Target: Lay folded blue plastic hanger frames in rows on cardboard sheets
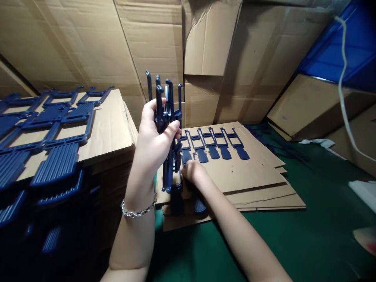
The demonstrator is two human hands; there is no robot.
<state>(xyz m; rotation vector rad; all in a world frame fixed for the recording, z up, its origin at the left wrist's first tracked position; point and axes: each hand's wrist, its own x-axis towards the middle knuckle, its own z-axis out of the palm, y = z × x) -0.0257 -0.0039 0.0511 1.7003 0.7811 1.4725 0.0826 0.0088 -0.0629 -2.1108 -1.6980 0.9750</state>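
Observation:
My left hand [155, 137], with a chain bracelet on its wrist, grips a bundle of dark blue plastic frames [169, 156]. The frames stand on edge, pressed together, with hooked ends pointing up. Lower and just right of the bundle is my right hand [194, 172], its fingers curled. Their tips are turned away, so what they hold cannot be made out. Beyond it, a row of flat blue plastic frames [216, 152], each with a paddle-shaped end, lies on a cardboard sheet [249, 176]. More paddle ends show in shadow below my hands.
At left, a tall stack of cardboard [108, 137] bears many larger-looking blue frames [61, 129] that overhang its front. Cardboard boxes [152, 43] wall the back. More dark pieces [276, 143] lie on the green table [320, 184]. A white cable [342, 90] hangs at right.

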